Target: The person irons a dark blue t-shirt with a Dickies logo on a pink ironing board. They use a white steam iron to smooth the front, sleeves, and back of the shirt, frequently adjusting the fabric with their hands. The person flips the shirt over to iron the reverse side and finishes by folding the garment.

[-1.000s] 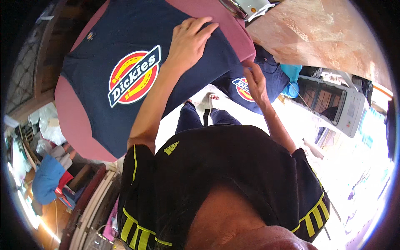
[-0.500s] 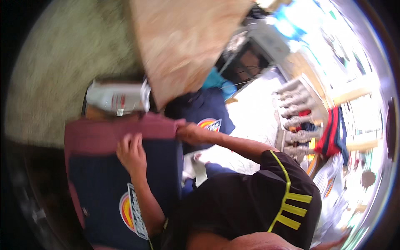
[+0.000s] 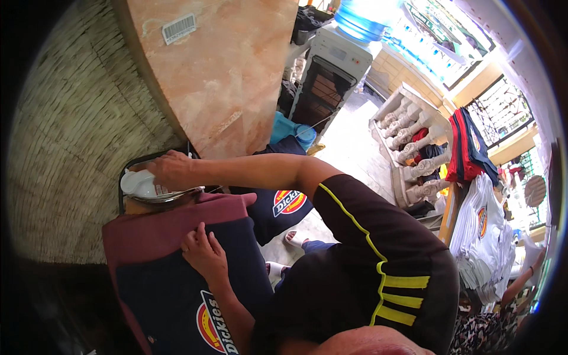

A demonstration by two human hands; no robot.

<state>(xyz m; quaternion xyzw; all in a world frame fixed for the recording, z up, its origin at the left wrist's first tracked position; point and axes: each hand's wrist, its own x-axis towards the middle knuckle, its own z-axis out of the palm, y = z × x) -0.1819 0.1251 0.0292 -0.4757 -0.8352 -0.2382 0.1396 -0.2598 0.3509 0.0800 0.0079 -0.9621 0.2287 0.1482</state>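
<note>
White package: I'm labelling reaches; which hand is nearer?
Right: the right hand is at the white package; the left hand is farther off, at the edge of the navy shirt.

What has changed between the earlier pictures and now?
The right hand has left the corner of the pink cloth and reached leftward in the picture to the white package; whether it grips is unclear. The view has swung right. The left hand still rests on the navy shirt.

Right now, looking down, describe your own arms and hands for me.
The left hand and right hand wear no gloves, and both forearms are bare. The right arm has a short black sleeve with a thin yellow line and three broad yellow stripes.
</note>
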